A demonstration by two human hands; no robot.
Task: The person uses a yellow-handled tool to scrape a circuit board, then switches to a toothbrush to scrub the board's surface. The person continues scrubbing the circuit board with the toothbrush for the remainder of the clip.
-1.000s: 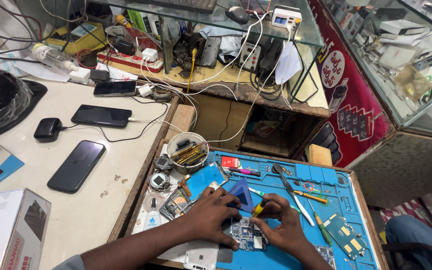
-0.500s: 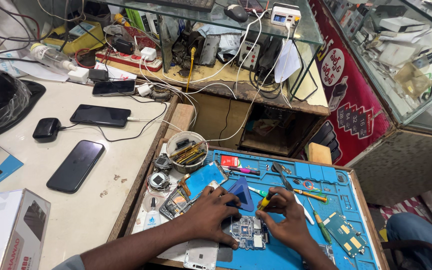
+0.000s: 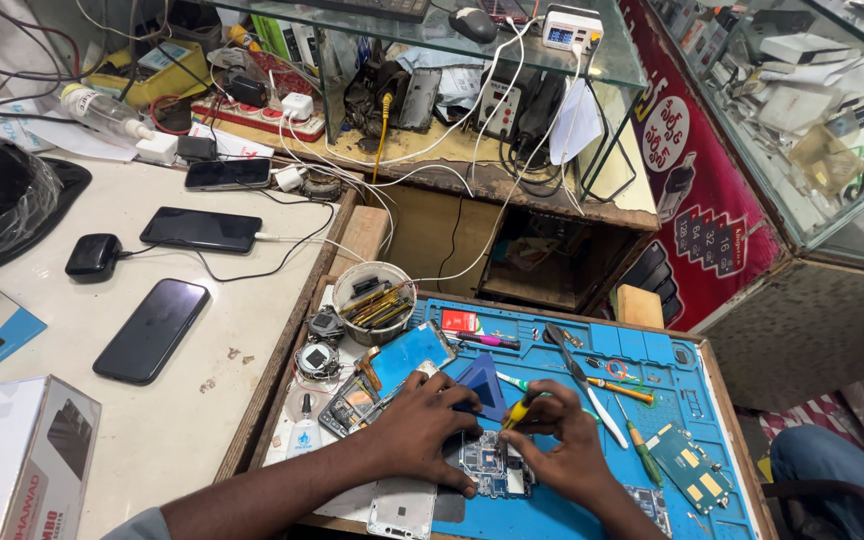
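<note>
The right hand (image 3: 562, 450), low in the centre of the frame, pinches a slim yellow-handled screwdriver (image 3: 520, 410) between thumb and fingers, its tip pointing down at the opened smartphone with its bare blue-grey circuit board showing (image 3: 492, 470); the left hand (image 3: 422, 425), just beside it, lies flat with fingers spread, pressing on that phone's upper edge and holding nothing; both hands touch the phone, which rests on the blue silicone repair mat (image 3: 672, 350).

Judging by what lies about, the back is already off and the board exposed; a white rear cover (image 3: 402, 510) sits at the bottom edge, and a blue triangular pry pick (image 3: 482, 380) lies just above the hands; the board itself appears still seated, so screw work seems unfinished.

Further out, a round tub of tools (image 3: 377, 300) stands at the mat's upper left; 3 dark phones (image 3: 152, 330) lie on the white counter at left.
</note>
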